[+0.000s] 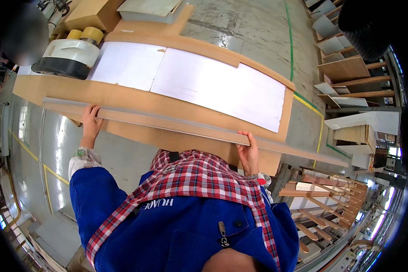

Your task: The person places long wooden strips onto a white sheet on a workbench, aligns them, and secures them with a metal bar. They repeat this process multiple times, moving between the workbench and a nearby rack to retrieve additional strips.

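Observation:
A long, thin grey strip (177, 125) runs across in front of me, from the left part of the brown work surface (136, 102) to well past its right end. Around its near edge, toward the left, my left hand (91, 123) is closed. My right hand (248, 154) pinches the same edge farther right, with the thumb and fingers on the strip. Beyond the strip, two white panels (217, 93) lie flat, end to end. Parts of my fingers are hidden by the strip.
A white and black machine part with yellow rollers (72, 56) stands at the far left of the work surface. Beyond it are a cardboard box (88, 16) and a grey tray (152, 16). Racks of boards (349, 72) and a wooden rack (322, 204) stand to the right.

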Demonstrator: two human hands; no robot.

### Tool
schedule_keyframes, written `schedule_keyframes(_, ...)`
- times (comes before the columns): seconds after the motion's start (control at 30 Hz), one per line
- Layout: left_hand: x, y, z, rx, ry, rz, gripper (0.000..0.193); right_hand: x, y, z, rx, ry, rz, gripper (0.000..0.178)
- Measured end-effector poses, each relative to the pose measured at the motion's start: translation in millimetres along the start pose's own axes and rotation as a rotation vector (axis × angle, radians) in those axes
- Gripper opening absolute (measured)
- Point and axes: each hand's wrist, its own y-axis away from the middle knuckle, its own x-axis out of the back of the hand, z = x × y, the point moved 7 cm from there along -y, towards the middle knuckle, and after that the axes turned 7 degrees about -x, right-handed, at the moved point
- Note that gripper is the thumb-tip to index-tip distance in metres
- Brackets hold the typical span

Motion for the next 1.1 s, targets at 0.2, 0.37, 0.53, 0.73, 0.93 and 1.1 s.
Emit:
schedule_keyframes(0.2,-3.4,16.4,4.8,0.126,0.209,0.275,0.042,-11.4,-5.6,-43.5,0.023,-0.34,-0.268,0.016)
schedule_keyframes(0.37,7.9,8.9,50.2,-0.007,-0.011,0.339,0.036,-17.2,-0.9,-82.5,0.138,-0.307,-0.518,0.012)
schedule_keyframes(0.53,-24.1,28.4,-6.0,0.292,0.241,0.125,0.031,-17.1,10.5,-118.8,0.109,-0.208,-0.488,0.023)
schedule_keyframes(0.73,-8.2,-41.9,114.0,0.033,-0.014,-0.252,0.047,64.4,-37.6,-117.7,0.148,-0.007,-0.046,0.027)
schedule_keyframes(0.93,-35.7,-76.8,178.7,0.019,0.093,-0.264,0.055,118.4,-78.0,-152.0,0.31,0.231,0.292,0.028)
schedule_keyframes(1.1,-39.1,-78.3,211.5,-0.205,-0.081,-0.202,0.048,115.7,-79.1,-173.8,0.315,0.307,0.289,0.03)
